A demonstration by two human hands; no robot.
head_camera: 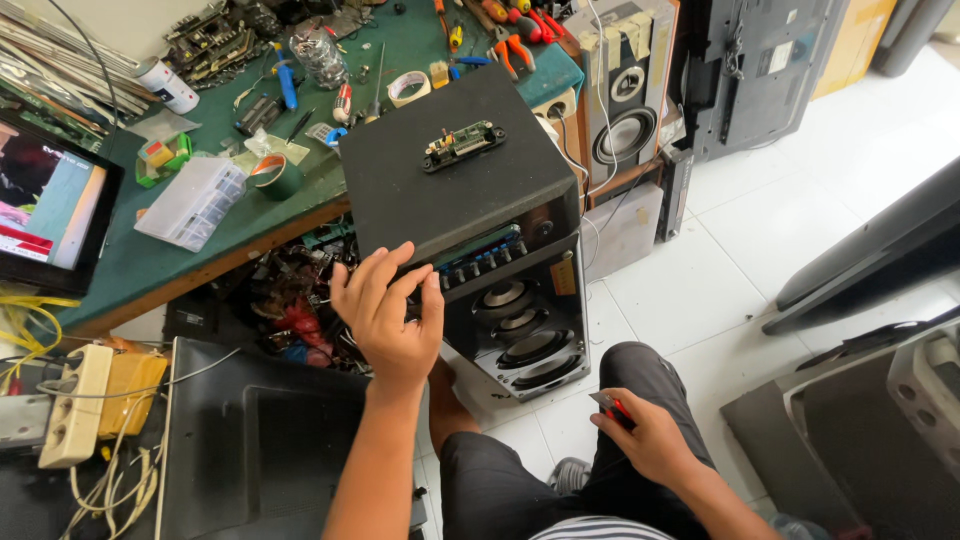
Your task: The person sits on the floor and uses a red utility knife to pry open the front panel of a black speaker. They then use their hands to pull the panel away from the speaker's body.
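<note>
A tall black speaker cabinet (455, 185) stands on the floor in front of me, with a small circuit module (462, 145) set into its top and several round drivers (525, 335) down its front. My left hand (385, 315) rests on the cabinet's front top edge, fingers spread beside its row of knobs. By my knee, my right hand (645, 435) is closed around a small red-handled tool (612, 405).
A green workbench (140, 265) at the left carries a clear parts box (192, 200), tape rolls, screwdrivers, pliers and circuit boards. A lit screen (50, 200) is at the far left. A power strip (72, 405), another speaker (625, 90) and flat panels surround me.
</note>
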